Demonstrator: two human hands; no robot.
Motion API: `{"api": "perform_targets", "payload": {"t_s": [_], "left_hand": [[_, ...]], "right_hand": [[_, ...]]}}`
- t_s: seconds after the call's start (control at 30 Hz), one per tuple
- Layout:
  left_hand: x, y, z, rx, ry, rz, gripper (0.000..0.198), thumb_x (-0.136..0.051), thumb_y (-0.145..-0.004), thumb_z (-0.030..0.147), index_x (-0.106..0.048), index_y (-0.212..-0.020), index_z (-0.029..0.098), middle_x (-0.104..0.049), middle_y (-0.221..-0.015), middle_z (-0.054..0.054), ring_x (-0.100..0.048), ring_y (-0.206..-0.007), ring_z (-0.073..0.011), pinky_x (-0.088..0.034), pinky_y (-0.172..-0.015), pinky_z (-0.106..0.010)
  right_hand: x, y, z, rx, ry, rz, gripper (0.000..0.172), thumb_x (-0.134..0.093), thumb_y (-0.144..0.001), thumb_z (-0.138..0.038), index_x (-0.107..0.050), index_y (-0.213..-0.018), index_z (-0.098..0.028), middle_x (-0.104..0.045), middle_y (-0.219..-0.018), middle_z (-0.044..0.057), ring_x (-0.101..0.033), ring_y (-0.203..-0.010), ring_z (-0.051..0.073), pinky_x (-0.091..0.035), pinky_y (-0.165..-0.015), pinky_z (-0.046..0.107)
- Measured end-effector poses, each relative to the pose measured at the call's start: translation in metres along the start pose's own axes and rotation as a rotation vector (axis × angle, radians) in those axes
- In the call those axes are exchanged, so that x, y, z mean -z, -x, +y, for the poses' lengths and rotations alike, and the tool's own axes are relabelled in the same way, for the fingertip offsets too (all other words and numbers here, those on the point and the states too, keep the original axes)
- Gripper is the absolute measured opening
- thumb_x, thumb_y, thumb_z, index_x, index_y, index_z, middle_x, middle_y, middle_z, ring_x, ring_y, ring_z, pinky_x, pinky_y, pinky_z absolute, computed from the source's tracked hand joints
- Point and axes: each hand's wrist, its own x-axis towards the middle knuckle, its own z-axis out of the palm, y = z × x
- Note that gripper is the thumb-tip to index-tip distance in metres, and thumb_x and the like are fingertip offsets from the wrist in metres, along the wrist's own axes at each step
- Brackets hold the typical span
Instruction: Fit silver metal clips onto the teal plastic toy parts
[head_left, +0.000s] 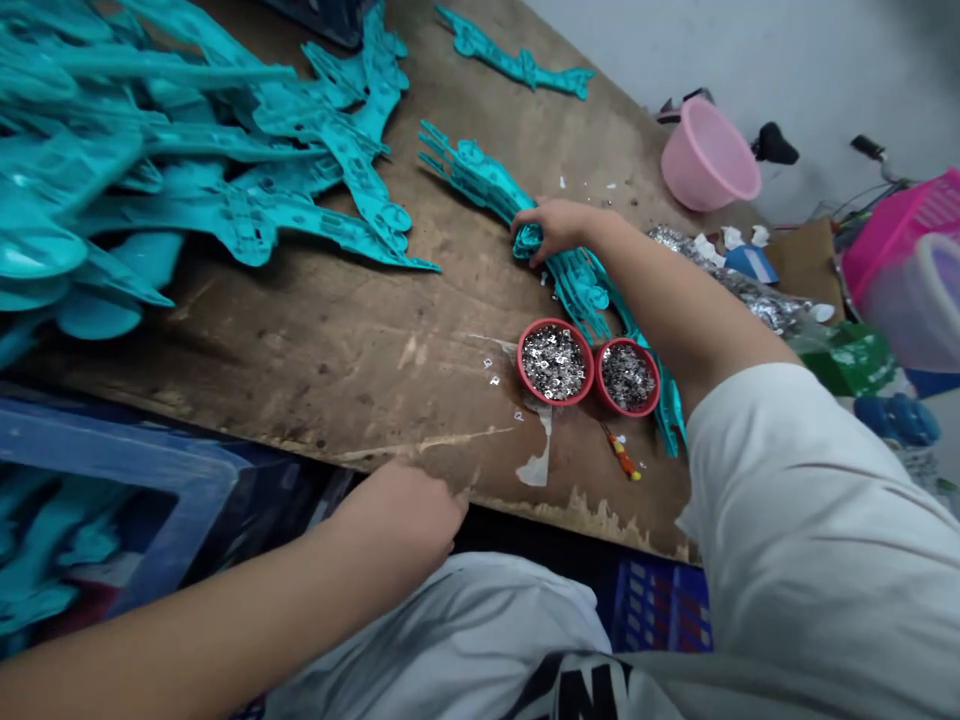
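Note:
My right hand [553,228] grips a stack of long teal plastic parts [487,183] lying on the wooden table [360,350], its fingers wrapped over the middle. My left hand [409,510] rests closed at the table's front edge; whatever its fingers hold, if anything, is hidden. Two red bowls of small metal clips, a larger one [555,362] and a smaller one [628,377], stand side by side below the stack. A screwdriver [621,455] with a yellow and red handle lies near them. Loose clips [491,372] are scattered left of the bowls.
A big heap of teal parts [247,150] covers the table's left side. One teal part [517,65] lies alone at the back. Blue crates [217,460] stand below the front edge. A pink tub [709,155], plastic bags and a cardboard box [806,262] are at the right.

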Motion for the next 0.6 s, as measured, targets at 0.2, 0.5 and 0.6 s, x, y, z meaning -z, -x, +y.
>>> {"api": "perform_targets", "payload": {"t_s": [0.2, 0.5, 0.6], "left_hand": [[-0.010, -0.001, -0.002, -0.055, 0.027, 0.046, 0.035, -0.076, -0.119, 0.014, -0.095, -0.148, 0.013, -0.096, -0.126, -0.027, -0.095, -0.132, -0.0487, -0.075, -0.123, -0.065], [0.005, 0.003, -0.001, -0.006, 0.025, 0.050, 0.041, -0.083, -0.120, 0.021, -0.092, -0.158, 0.010, -0.094, -0.133, -0.031, -0.092, -0.141, -0.0532, -0.077, -0.123, -0.065], [-0.003, -0.001, -0.006, 0.018, -0.001, 0.055, 0.044, -0.080, -0.121, 0.023, -0.089, -0.162, 0.008, -0.093, -0.138, -0.032, -0.092, -0.143, -0.0531, -0.077, -0.123, -0.065]], "right_hand": [[-0.006, -0.013, 0.017, 0.093, 0.074, 0.035, 0.080, -0.118, -0.100, -0.041, -0.083, -0.172, -0.039, -0.082, -0.171, 0.006, -0.076, -0.162, 0.045, -0.060, -0.140, 0.053], [0.013, 0.003, -0.001, 0.102, 0.197, 0.055, 0.075, -0.102, -0.104, -0.034, -0.082, -0.175, -0.029, -0.087, -0.158, 0.014, -0.079, -0.150, 0.044, -0.061, -0.121, 0.047], [0.037, 0.011, -0.004, 0.033, 0.187, 0.140, 0.077, -0.100, -0.107, -0.036, -0.078, -0.181, -0.029, -0.083, -0.163, 0.016, -0.076, -0.151, 0.044, -0.058, -0.122, 0.047]]}}
